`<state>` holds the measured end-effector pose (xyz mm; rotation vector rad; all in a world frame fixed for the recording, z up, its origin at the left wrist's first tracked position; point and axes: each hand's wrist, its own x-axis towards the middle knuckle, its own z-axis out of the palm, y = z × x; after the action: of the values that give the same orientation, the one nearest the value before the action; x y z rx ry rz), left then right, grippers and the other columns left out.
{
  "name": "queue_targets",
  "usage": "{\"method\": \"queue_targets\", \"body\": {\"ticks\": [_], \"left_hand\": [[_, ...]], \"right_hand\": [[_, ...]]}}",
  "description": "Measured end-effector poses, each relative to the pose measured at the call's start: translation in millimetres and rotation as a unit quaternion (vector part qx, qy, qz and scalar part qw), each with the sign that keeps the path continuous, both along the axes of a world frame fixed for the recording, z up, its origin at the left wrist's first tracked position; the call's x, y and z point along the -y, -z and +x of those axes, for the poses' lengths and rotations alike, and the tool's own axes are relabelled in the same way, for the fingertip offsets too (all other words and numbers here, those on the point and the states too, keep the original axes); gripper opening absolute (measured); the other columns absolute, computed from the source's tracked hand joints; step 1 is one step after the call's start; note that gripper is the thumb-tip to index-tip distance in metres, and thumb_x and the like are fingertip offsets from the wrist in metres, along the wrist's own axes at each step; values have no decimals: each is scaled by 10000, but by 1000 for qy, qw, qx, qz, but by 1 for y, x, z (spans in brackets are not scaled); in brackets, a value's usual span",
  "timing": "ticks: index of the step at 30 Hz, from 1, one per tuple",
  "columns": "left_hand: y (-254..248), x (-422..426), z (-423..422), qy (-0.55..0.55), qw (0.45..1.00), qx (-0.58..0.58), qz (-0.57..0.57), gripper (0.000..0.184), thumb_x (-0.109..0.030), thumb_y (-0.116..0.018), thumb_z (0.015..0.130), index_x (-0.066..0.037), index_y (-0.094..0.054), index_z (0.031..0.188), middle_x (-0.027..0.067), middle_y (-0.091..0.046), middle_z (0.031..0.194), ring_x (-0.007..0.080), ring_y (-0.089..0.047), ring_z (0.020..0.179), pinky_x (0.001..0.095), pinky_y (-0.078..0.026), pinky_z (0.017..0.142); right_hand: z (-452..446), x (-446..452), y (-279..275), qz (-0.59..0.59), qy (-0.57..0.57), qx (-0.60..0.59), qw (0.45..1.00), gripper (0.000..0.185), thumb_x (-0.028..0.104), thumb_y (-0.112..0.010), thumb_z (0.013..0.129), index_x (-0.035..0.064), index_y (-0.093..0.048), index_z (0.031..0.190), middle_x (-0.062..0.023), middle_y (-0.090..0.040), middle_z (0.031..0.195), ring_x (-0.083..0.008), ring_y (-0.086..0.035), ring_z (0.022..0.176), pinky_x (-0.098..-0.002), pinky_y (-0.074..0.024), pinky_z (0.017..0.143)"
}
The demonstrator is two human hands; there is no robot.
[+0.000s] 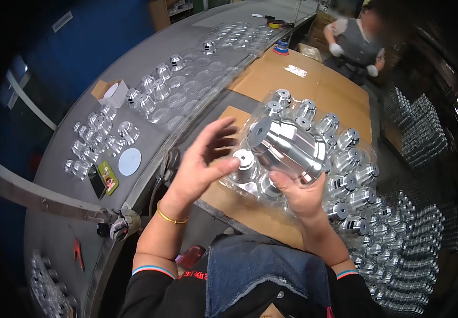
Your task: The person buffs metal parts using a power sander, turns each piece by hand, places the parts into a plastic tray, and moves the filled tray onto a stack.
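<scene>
The right hand (306, 196) grasps a shiny metal cup (290, 148), tilted, above the clear tray (247, 188) of similar cups. The left hand (205, 159) is released, its fingers spread (they look a little blurred), near the held cup. Below the tray there is brown cardboard (271, 222). A co-worker (359, 45) stands beyond.

Red pliers (78, 254) and green patterned case (108, 178) laid toward tabletop's left end. Yellow roll (275, 25) seen near right end, blue-red item (281, 48) set at cardboard's (328, 79) far edge.
</scene>
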<state>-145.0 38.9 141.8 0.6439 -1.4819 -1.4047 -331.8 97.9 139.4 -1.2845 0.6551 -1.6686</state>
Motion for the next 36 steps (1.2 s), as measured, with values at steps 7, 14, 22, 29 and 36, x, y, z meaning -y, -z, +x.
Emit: {"method": "queue_targets", "body": {"ticks": [7,14,22,29,36], "left_hand": [[-19,-8,-24,106,992,-57,34,742,-194,-759,721,-56,-356,1329,122,-488,1186,201,-493,1080,323,-427,897],[-12,-2,-24,106,992,-60,35,741,-133,-784,686,-53,-384,1304,103,-502,1171,187,-502,1066,292,-436,889],[-12,6,-29,98,982,-142,78,775,-68,-770,678,-8,-351,1327,126,-475,1217,194,-465,1125,295,-431,902],[-5,8,-29,132,986,-106,14,767,-38,-765,669,-4,-362,1321,121,-476,1204,198,-470,1118,304,-428,923],[-5,13,-35,141,970,-184,72,751,-32,-753,676,1,-365,1318,132,-476,1218,218,-484,1116,342,-402,955]], "right_hand": [[-6,6,13,-65,-15,-141,988,450,-75,-664,744,-65,-495,1161,-158,-587,1099,-209,-589,998,-329,-493,867],[-31,5,3,66,-82,6,994,406,291,-579,877,-44,-540,1104,-136,-624,1035,-180,-604,945,-313,-487,805],[-41,3,12,87,-106,18,990,380,211,-599,866,-60,-545,1128,-115,-615,1066,-191,-595,947,-314,-466,823],[-40,7,-3,102,-127,119,980,368,140,-641,831,-81,-559,1113,-126,-627,1041,-184,-585,978,-309,-432,900],[-41,0,12,68,-61,-3,996,274,6,-678,764,-52,-623,1026,-113,-645,1001,-153,-575,960,-273,-420,854]]}}
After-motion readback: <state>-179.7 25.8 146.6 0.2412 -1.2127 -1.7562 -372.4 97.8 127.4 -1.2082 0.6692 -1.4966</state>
